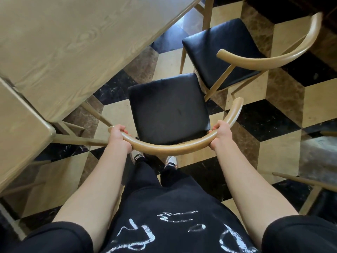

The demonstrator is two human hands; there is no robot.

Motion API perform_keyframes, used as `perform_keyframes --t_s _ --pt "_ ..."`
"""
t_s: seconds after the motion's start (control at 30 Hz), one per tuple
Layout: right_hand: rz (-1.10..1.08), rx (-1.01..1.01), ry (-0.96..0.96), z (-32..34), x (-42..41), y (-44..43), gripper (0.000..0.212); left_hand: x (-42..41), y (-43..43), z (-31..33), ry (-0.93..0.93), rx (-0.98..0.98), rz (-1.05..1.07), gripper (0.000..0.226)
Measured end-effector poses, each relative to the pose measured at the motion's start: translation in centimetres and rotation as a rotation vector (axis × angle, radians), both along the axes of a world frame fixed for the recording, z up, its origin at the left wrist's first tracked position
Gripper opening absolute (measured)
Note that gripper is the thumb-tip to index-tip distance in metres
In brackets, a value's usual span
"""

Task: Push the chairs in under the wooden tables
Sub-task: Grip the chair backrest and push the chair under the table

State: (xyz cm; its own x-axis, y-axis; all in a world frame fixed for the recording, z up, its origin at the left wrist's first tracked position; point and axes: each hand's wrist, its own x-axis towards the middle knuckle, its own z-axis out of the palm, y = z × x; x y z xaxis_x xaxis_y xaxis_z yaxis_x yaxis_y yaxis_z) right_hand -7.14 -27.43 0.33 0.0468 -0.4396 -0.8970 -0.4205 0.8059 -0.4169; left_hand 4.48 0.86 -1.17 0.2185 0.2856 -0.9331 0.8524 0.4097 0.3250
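A chair with a black padded seat point(168, 108) and a curved wooden backrest point(169, 147) stands right in front of me. My left hand point(119, 137) grips the left end of that backrest and my right hand point(220, 135) grips its right side. The seat lies clear of the large wooden table point(73, 42) at the upper left, with a strip of floor between them. A second chair of the same kind point(222, 52) stands beyond, to the right, also away from the table.
Another wooden table point(20, 128) fills the left edge, close to my left arm. Part of a third chair's frame point(306, 181) shows at the lower right. The floor is a checker of black, tan and brown tiles point(273, 115).
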Motion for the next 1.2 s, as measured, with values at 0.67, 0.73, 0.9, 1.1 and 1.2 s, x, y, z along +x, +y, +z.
perform_keyframes --t_s 0.67,0.73,0.9,1.1,1.2 --pt "0.165 -0.109 0.018 2.8 16.4 3.9 0.026 10.4 5.7 3.3 0.009 -0.016 0.151 0.015" --pt "0.177 -0.104 0.008 2.8 17.7 4.4 0.023 11.0 6.0 3.2 0.014 -0.008 0.186 0.016" --pt "0.211 -0.035 -0.019 2.2 20.6 4.6 0.019 12.6 6.1 3.5 0.007 0.019 0.245 0.017" --pt "0.265 0.039 -0.012 1.5 24.2 3.8 0.013 13.6 5.3 3.1 -0.016 0.027 0.359 0.018" --pt "0.299 0.08 -0.017 0.7 26.2 3.4 0.025 14.2 5.0 2.8 -0.003 0.053 0.45 0.015"
